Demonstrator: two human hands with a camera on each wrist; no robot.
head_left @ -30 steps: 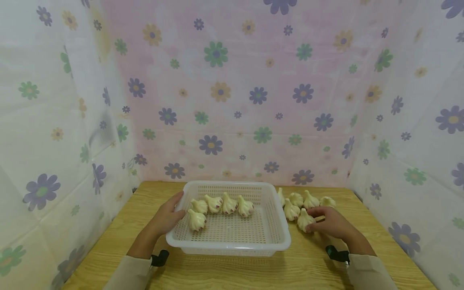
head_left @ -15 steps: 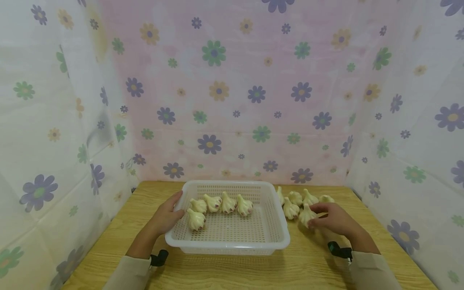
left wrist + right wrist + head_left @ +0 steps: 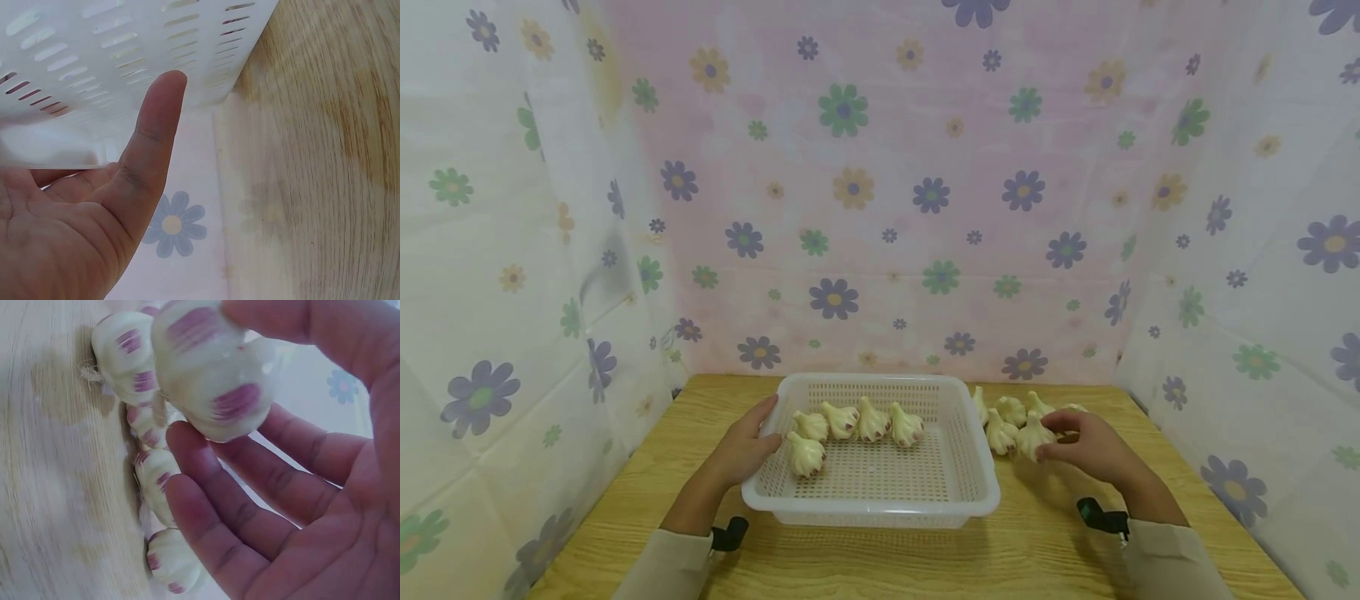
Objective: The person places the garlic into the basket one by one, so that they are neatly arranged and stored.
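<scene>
A white basket (image 3: 872,507) stands on the table with several garlic bulbs (image 3: 807,456) inside, towards its back and left. My left hand (image 3: 735,450) grips the basket's left rim; in the left wrist view one long finger of this hand (image 3: 81,219) lies against the slotted outer wall (image 3: 119,56). Right of the basket, my right hand (image 3: 1093,450) pinches a garlic bulb (image 3: 1034,435) between thumb and fingers. The right wrist view shows this bulb (image 3: 209,369) at the fingertips of the hand (image 3: 312,506), with other bulbs (image 3: 125,356) just beyond it.
Several loose garlic bulbs (image 3: 1002,433) lie on the wooden table (image 3: 865,567) at the basket's right and behind my right hand. Flower-patterned sheets (image 3: 887,208) stand at the back and both sides.
My right hand has moved slightly away from me with the garlic bulb, bringing it closer to the loose ones. My left hand stays on the basket's rim.
</scene>
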